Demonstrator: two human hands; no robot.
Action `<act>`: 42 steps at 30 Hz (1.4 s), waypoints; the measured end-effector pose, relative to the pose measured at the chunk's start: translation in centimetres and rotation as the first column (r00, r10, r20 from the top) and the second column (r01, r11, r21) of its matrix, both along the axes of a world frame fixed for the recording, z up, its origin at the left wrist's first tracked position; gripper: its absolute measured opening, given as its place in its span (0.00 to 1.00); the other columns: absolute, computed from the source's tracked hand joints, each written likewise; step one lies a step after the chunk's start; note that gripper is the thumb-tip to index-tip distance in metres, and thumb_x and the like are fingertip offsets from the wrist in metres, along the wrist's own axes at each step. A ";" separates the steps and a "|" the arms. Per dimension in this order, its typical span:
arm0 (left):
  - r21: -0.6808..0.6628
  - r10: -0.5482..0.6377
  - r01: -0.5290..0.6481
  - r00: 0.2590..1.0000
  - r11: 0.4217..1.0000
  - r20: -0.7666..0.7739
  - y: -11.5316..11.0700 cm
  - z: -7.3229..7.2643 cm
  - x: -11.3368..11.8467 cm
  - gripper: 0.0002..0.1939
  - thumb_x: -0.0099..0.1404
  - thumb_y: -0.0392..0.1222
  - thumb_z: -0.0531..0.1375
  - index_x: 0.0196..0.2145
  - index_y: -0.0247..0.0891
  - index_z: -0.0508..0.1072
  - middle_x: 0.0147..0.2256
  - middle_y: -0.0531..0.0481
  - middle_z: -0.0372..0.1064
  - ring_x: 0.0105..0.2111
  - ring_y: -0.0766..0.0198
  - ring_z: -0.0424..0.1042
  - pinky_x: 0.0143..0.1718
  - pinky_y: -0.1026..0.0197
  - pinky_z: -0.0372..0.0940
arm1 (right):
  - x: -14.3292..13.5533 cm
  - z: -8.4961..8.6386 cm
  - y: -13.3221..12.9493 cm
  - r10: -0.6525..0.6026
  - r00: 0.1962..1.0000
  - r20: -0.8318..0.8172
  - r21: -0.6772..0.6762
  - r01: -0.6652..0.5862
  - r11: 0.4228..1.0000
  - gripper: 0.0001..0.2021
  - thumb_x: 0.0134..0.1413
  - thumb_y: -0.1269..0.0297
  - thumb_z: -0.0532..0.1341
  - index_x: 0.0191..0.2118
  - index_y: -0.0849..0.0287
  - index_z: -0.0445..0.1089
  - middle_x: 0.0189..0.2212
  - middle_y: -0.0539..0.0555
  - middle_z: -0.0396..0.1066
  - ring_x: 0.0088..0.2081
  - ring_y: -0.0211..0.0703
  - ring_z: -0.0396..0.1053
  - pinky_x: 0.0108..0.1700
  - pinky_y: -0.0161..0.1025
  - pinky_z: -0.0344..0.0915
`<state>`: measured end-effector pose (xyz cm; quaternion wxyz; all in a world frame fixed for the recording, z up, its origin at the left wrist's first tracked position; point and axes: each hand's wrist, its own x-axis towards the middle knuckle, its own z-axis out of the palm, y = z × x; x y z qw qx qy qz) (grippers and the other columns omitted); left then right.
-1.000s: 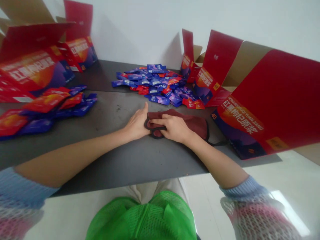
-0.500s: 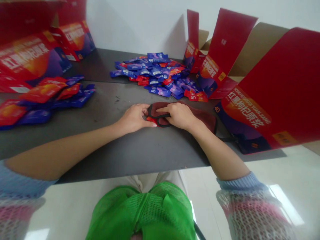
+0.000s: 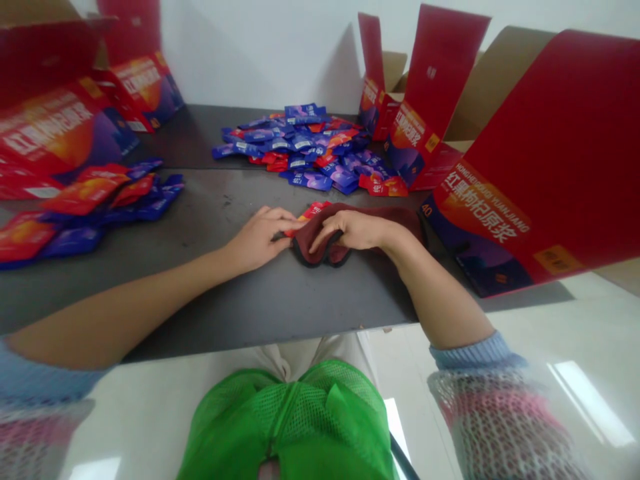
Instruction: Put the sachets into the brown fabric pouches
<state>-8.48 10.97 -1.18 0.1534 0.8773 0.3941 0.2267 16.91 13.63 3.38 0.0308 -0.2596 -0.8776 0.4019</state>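
My left hand (image 3: 260, 240) rests low over the table, its fingers closed on the left end of a red sachet (image 3: 315, 210). A maroon cloth with black edging (image 3: 311, 235) lies folded over part of that sachet and hides the rest of it. On top of the cloth, my right hand (image 3: 357, 230) presses and grips a fold, with the index finger stretched toward the left hand. Farther back is a loose pile of blue and red sachets (image 3: 305, 143).
Open red cartons (image 3: 500, 220) stand along the right side of the dark table (image 3: 210, 313). More red cartons (image 3: 55, 127) are at the left. Several red and blue sachets (image 3: 85, 207) lie in front of those. A white wall (image 3: 260, 53) rises behind.
The red sachet now shows beyond the cloth's far edge. The cloth's folded edge has shifted toward me, and my left hand has moved slightly left. The view has turned a little.
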 end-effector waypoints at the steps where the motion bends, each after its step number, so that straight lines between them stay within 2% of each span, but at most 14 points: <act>1: 0.043 -0.012 0.014 0.998 0.999 -0.056 -0.1 0.0 0.0 0.19 0.71 0.43 0.55 0.53 0.46 0.81 0.53 0.43 0.73 0.53 0.50 0.68 0.59 0.44 0.60 | 0.0 0.0 -0.1 -0.012 1.000 0.005 -0.009 0.012 1.000 0.25 0.47 0.84 0.57 0.46 0.58 0.83 0.46 0.52 0.82 0.49 0.41 0.77 0.54 0.34 0.68; 3: 0.119 0.020 0.000 0.986 0.993 -0.163 -0.4 0.0 0.2 0.19 0.72 0.40 0.53 0.51 0.46 0.82 0.60 0.43 0.70 0.57 0.46 0.64 0.61 0.41 0.59 | 0.4 0.2 -0.2 -0.063 0.997 0.035 0.010 0.062 0.998 0.24 0.48 0.82 0.58 0.46 0.56 0.83 0.46 0.50 0.82 0.48 0.41 0.77 0.53 0.33 0.68; 6: 0.203 0.139 -0.084 0.953 0.976 -0.271 -1.3 0.3 0.8 0.24 0.69 0.34 0.53 0.56 0.50 0.79 0.69 0.48 0.59 0.62 0.42 0.59 0.60 0.38 0.60 | 2.2 0.6 0.2 -0.272 0.952 0.139 0.161 0.249 0.955 0.23 0.52 0.79 0.61 0.48 0.51 0.83 0.46 0.48 0.83 0.45 0.42 0.78 0.50 0.34 0.69; 11: 0.295 0.253 -0.161 0.919 0.942 -0.304 -4.4 1.6 2.1 0.26 0.74 0.36 0.49 0.65 0.52 0.70 0.68 0.47 0.60 0.67 0.42 0.55 0.59 0.38 0.59 | 4.9 0.5 1.3 -0.674 0.704 0.223 0.524 0.496 0.692 0.20 0.55 0.68 0.65 0.52 0.44 0.81 0.51 0.50 0.80 0.50 0.54 0.76 0.49 0.43 0.70; 13: 0.299 0.230 -0.123 0.908 0.946 -0.351 -5.6 1.8 2.2 0.26 0.75 0.36 0.48 0.64 0.51 0.72 0.63 0.43 0.68 0.63 0.42 0.60 0.57 0.37 0.61 | 4.7 0.3 1.2 -0.727 0.679 0.099 0.615 0.533 0.582 0.21 0.57 0.66 0.63 0.55 0.44 0.79 0.53 0.52 0.79 0.53 0.57 0.74 0.49 0.46 0.69; 15: 0.266 0.231 -0.125 0.879 0.956 -0.417 -6.3 2.0 2.1 0.26 0.73 0.34 0.48 0.62 0.45 0.74 0.54 0.38 0.73 0.55 0.40 0.66 0.51 0.39 0.64 | 3.6 0.0 0.8 -0.702 0.711 -0.036 0.642 0.555 0.529 0.23 0.60 0.69 0.59 0.59 0.45 0.76 0.53 0.53 0.78 0.53 0.55 0.73 0.49 0.45 0.67; 17: 0.220 0.236 -0.144 0.842 0.965 -0.486 -6.5 2.0 2.1 0.27 0.71 0.32 0.48 0.62 0.41 0.74 0.47 0.36 0.76 0.47 0.41 0.69 0.45 0.42 0.65 | 2.2 -0.2 0.0 -0.620 0.777 -0.108 0.660 0.522 0.540 0.26 0.61 0.72 0.55 0.61 0.46 0.74 0.52 0.53 0.76 0.53 0.52 0.72 0.47 0.42 0.65; 21: 0.169 0.213 -0.140 0.795 0.976 -0.568 -6.4 2.6 2.6 0.25 0.69 0.30 0.50 0.56 0.43 0.79 0.37 0.38 0.77 0.42 0.42 0.71 0.40 0.44 0.64 | -0.7 -0.8 -1.8 -0.354 0.935 0.035 0.680 0.237 0.694 0.24 0.64 0.68 0.57 0.63 0.44 0.72 0.45 0.54 0.73 0.48 0.48 0.71 0.39 0.39 0.60; 23: 0.152 0.218 -0.158 0.783 0.976 -0.583 -6.5 2.9 2.9 0.23 0.68 0.29 0.51 0.48 0.44 0.82 0.34 0.38 0.77 0.41 0.42 0.71 0.38 0.45 0.63 | -1.8 -1.0 -2.3 -0.269 0.951 0.153 0.678 0.097 0.729 0.24 0.67 0.67 0.57 0.64 0.41 0.70 0.43 0.54 0.73 0.45 0.47 0.70 0.37 0.39 0.58; 25: 0.155 0.239 -0.183 0.767 0.971 -0.595 -6.7 3.1 3.2 0.24 0.67 0.29 0.51 0.48 0.44 0.83 0.34 0.38 0.78 0.40 0.42 0.72 0.36 0.45 0.63 | -2.4 -0.9 -2.5 -0.292 0.929 0.226 0.697 0.055 0.714 0.24 0.69 0.68 0.54 0.65 0.39 0.69 0.44 0.55 0.73 0.46 0.48 0.71 0.38 0.40 0.58; 29: 0.178 0.275 -0.209 0.713 0.961 -0.645 -7.1 3.4 3.7 0.29 0.70 0.29 0.49 0.63 0.40 0.73 0.32 0.37 0.77 0.40 0.42 0.73 0.34 0.47 0.62 | -2.0 -0.4 -2.0 -0.538 0.797 0.275 0.745 0.177 0.643 0.22 0.70 0.67 0.54 0.64 0.42 0.70 0.47 0.59 0.75 0.48 0.54 0.72 0.39 0.43 0.60; 35: 0.298 0.337 -0.173 0.640 0.939 -0.691 -8.5 3.7 3.8 0.28 0.72 0.28 0.50 0.67 0.36 0.68 0.34 0.38 0.76 0.41 0.45 0.73 0.36 0.50 0.64 | 0.5 -0.5 -0.6 -0.752 0.632 0.187 0.769 0.383 0.512 0.20 0.64 0.59 0.62 0.60 0.42 0.75 0.53 0.56 0.76 0.48 0.57 0.74 0.40 0.44 0.64; 39: 0.354 0.328 -0.111 0.690 0.929 -0.645 -9.0 3.4 3.2 0.28 0.74 0.31 0.51 0.69 0.41 0.65 0.34 0.41 0.74 0.39 0.50 0.73 0.36 0.53 0.64 | 0.9 -0.3 -0.5 -0.739 0.672 0.047 0.731 0.481 0.484 0.22 0.62 0.62 0.60 0.60 0.43 0.74 0.51 0.55 0.77 0.48 0.55 0.74 0.41 0.43 0.64; 42: 0.313 0.271 -0.072 0.702 0.947 -0.659 -8.5 3.3 2.9 0.30 0.74 0.31 0.53 0.70 0.47 0.63 0.36 0.42 0.74 0.40 0.50 0.73 0.37 0.53 0.65 | 0.6 -0.1 -0.8 -0.625 0.780 -0.018 0.678 0.469 0.566 0.25 0.62 0.69 0.57 0.62 0.45 0.72 0.52 0.54 0.76 0.51 0.52 0.72 0.43 0.41 0.64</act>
